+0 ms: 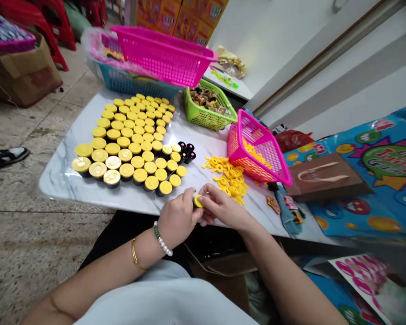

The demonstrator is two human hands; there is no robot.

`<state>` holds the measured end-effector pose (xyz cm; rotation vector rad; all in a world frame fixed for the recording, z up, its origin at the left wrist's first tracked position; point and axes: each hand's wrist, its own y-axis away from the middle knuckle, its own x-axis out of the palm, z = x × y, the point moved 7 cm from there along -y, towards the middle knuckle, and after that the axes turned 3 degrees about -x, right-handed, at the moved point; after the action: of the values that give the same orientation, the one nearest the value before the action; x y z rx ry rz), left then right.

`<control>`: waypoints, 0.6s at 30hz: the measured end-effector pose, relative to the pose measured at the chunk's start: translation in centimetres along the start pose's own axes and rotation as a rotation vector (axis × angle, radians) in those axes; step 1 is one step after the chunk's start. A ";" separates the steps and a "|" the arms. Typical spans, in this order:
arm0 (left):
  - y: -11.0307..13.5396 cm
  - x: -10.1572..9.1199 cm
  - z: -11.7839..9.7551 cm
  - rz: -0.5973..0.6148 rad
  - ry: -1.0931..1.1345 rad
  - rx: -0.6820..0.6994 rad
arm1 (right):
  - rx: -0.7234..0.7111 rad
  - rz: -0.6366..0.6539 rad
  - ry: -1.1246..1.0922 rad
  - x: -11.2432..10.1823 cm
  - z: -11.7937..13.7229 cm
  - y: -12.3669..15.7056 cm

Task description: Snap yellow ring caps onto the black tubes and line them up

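Between my two hands, at the front edge of the white marbled table (128, 199), is a small black container with a yellow lid (198, 201). My left hand (177, 214) wraps round its side. The thumb and fingers of my right hand (221, 206) press at its yellow top; my fingers hide most of its body. To the left stand many black containers with yellow lids (135, 135), upright in close rows. A few black containers with pink spots on top (188, 152) stand at the group's right end. Right of my hands lies a pile of loose yellow ring-shaped pieces (230, 178).
A pink basket (257, 158) holding yellow pieces stands at the right. Behind is a green basket (208, 110) with brown and black pieces. A large pink basket (165, 54) rests on a blue one (131, 83). A brown bag (326, 176) and blue cartons (385, 158) lie far right.
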<state>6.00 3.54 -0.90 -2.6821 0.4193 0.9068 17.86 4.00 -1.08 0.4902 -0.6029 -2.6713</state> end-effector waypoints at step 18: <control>3.3 -1.9 -2.1 -0.320 -0.038 0.456 | -0.255 -0.431 -0.012 0.3 2.3 -2.4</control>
<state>4.46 0.15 1.33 -2.2259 0.1538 0.6702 16.05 6.68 -0.34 0.5842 -0.1622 -3.0982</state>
